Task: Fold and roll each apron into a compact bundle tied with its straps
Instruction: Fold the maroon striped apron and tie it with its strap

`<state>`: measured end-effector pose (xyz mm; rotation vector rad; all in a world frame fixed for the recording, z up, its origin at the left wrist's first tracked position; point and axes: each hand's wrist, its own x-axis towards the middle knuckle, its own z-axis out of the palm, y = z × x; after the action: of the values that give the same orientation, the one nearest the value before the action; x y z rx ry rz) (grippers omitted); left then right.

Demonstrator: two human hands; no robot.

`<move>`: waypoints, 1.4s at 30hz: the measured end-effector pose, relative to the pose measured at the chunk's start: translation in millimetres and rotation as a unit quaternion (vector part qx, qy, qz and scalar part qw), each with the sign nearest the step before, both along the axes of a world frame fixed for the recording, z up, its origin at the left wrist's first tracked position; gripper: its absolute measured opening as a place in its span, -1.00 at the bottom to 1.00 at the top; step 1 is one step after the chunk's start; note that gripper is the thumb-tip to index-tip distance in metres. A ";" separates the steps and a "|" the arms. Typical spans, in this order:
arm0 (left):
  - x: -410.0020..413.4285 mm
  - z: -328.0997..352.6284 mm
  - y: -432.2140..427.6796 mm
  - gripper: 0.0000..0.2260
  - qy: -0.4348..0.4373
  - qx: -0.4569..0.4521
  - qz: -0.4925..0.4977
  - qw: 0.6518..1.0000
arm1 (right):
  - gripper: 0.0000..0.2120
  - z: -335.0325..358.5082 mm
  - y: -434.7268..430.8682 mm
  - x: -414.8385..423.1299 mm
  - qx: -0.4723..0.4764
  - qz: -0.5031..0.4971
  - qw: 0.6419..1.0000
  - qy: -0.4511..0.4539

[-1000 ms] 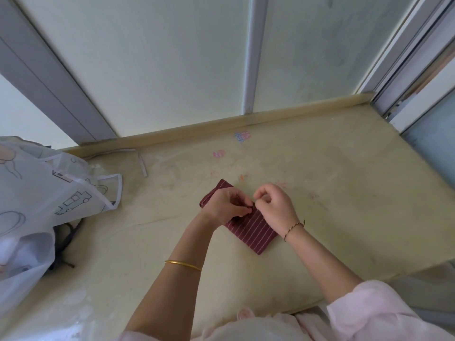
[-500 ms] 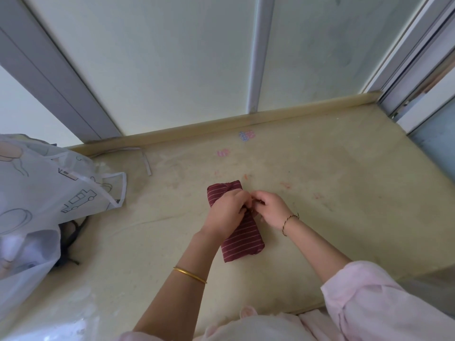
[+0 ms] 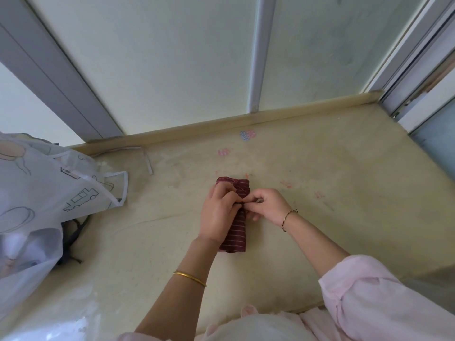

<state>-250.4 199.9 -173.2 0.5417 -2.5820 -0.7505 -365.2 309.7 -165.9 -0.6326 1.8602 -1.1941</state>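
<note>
A dark red apron with thin pale stripes (image 3: 236, 238) lies rolled into a tight bundle on the yellowish table (image 3: 332, 217), its long axis running away from me. My left hand (image 3: 218, 215) rests over the bundle's left side and pinches at its middle. My right hand (image 3: 267, 205) meets it from the right, fingertips closed on the same spot, where a thin strap seems to be held. The strap itself is mostly hidden by the fingers. The far end of the bundle (image 3: 234, 184) shows a bunched fold.
A heap of translucent white aprons printed with cartoon vehicles (image 3: 37, 200) fills the left side, with a white strap (image 3: 147, 161) trailing onto the table. Dark straps (image 3: 71, 242) lie under the heap. A raised lip (image 3: 221, 121) and window panels bound the far edge.
The bundle has turned from a diagonal lie to pointing straight away from me. Both hands stayed pinched together at its middle and shifted slightly with it.
</note>
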 end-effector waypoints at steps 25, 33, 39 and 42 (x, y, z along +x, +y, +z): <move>8.5 24.0 -27.2 -0.74 -0.250 0.148 0.066 0.955 | -0.75 1.6 16.3 -5.4 0.161 -0.030 0.984 0.070; -10.3 31.6 0.5 -0.75 -0.082 0.384 0.094 0.915 | -0.82 -4.7 13.8 0.2 0.160 -0.039 0.985 0.059; -15.0 22.1 1.0 -0.91 -0.108 0.361 0.042 0.925 | -0.82 -2.1 19.0 2.4 0.084 -0.038 0.982 0.163; -18.6 20.8 2.9 -0.87 -0.135 0.300 0.010 0.944 | -0.80 1.3 13.0 4.0 0.065 0.028 0.965 0.251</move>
<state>-269.0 202.8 -152.5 0.8992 -2.5505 -1.5701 -361.2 322.7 -164.6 -0.9737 2.2991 -0.9164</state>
